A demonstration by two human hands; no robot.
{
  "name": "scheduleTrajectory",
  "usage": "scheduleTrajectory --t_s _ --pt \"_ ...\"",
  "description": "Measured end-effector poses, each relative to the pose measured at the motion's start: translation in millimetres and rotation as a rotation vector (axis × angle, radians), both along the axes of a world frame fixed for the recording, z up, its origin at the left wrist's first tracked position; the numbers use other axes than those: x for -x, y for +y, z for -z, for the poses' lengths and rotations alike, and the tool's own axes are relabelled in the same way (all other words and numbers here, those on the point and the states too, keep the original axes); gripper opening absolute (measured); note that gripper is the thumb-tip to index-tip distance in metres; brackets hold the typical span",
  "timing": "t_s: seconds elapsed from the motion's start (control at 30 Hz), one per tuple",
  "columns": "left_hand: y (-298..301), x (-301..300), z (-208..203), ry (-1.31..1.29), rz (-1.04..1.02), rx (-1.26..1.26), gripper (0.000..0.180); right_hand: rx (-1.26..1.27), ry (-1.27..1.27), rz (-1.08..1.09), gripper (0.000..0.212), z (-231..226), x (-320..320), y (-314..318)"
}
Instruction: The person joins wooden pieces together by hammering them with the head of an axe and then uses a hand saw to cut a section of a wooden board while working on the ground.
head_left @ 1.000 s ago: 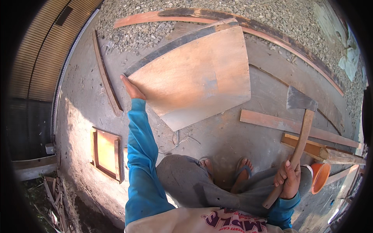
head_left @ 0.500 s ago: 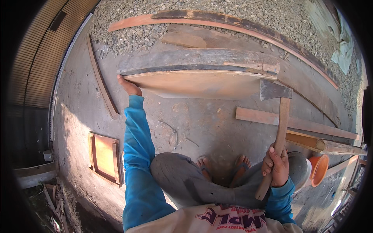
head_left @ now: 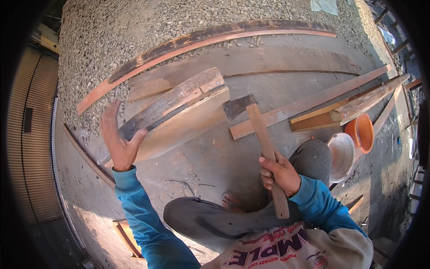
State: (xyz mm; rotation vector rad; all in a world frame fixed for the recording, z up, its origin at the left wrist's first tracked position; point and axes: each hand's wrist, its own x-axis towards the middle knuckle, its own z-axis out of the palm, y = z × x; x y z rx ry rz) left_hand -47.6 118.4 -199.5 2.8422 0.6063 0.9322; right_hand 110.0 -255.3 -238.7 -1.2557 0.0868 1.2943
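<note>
My right hand [head_left: 281, 175] is closed around the wooden handle of an axe [head_left: 264, 143]. The axe is upright in front of my right knee, its dark steel head close to the end of a wooden panel [head_left: 188, 123]. That panel has a weathered wooden beam [head_left: 179, 96] along its upper edge, and both now slant up to the right. My left hand [head_left: 120, 139] is at the beam's left end, fingers stretched and thumb apart. The thumb overlaps the beam's edge; whether it presses on it I cannot tell.
Long planks [head_left: 251, 60] lie beyond the panel beside gravel [head_left: 134, 27]. To the right are a reddish plank [head_left: 309, 102], a thicker timber [head_left: 371, 102], an orange bucket [head_left: 360, 133] and a whitish bucket [head_left: 341, 157]. A small wooden frame [head_left: 127, 235] lies at lower left.
The panel and beam have gone from nearly level to slanting up to the right. My left hand has opened out from its grip at the panel's left end. In view, the axe has shifted left.
</note>
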Motion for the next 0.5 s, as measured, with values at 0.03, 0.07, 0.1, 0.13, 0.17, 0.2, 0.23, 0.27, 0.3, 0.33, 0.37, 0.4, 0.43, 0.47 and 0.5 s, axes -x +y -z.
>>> scheduleTrajectory --t_s 0.03,0.07,0.1,0.13,0.17,0.2,0.23,0.27,0.3,0.33,0.37,0.4,0.43,0.47,0.5 --pt "-8.8 -27.0 -3.9 0.226 0.031 -0.212 0.094 -0.018 -0.006 0.004 0.025 0.6 0.6 -1.0" --pt "-9.9 -40.4 -6.2 0.309 0.023 -0.109 0.094 -0.052 -0.019 -0.004 0.027 0.9 3.6 -0.5" --pt "-10.5 -52.7 -1.5 0.387 0.011 -0.005 0.093 -0.085 -0.037 -0.014 0.028 1.6 5.2 0.3" --pt "-12.1 -63.1 0.1 0.466 -0.003 0.1 0.093 -0.116 -0.057 -0.024 0.03 0.9 5.6 0.5" --pt "-14.7 -71.2 5.1 0.463 -0.022 0.111 0.091 -0.112 -0.151 -0.051 0.031 0.8 4.7 -4.4" --pt "-9.5 -65.3 3.6 0.463 -0.057 0.117 0.089 -0.117 -0.24 -0.092 0.033 -1.0 2.8 -3.5" --pt "-3.7 -57.2 1.4 0.463 -0.095 0.124 0.087 -0.118 -0.33 -0.135 0.035 -2.4 0.3 -2.7" --pt "1.3 -45.8 -6.6 0.45 -0.121 0.128 0.084 -0.124 -0.514 -0.146 0.036 -1.5 -0.6 -1.0" --pt "7.5 -31.7 -11.2 0.44 -0.145 0.137 0.081 -0.087 -0.633 -0.156 0.035 -3.4 -3.4 0.2" --pt "16.1 -12.2 -18.3 0.394 -0.153 0.188 0.08 -0.054 -0.745 -0.172 0.034 -7.3 -6.1 2.7" --pt "22.5 7.8 -21.6 0.349 -0.165 0.248 0.079 -0.012 -0.857 -0.196 0.033 -8.0 -8.0 5.7" --pt "26.6 30.7 -31.4 0.333 -0.166 0.249 0.078 -0.024 -0.86 -0.184 0.032 -7.2 -7.3 13.4" --pt "32.2 49.2 -34.1 0.304 -0.16 0.258 0.077 -0.026 -0.877 -0.172 0.031 -5.7 -8.7 23.3" --pt "35.3 59.2 -34.6 0.268 -0.159 0.27 0.077 -0.026 -0.899 -0.167 0.031 -4.6 -10.6 32.9" --pt "39.2 64.7 -31.3 0.262 -0.163 0.275 0.077 -0.038 -0.884 -0.181 0.03 -2.9 -11.6 42.6"
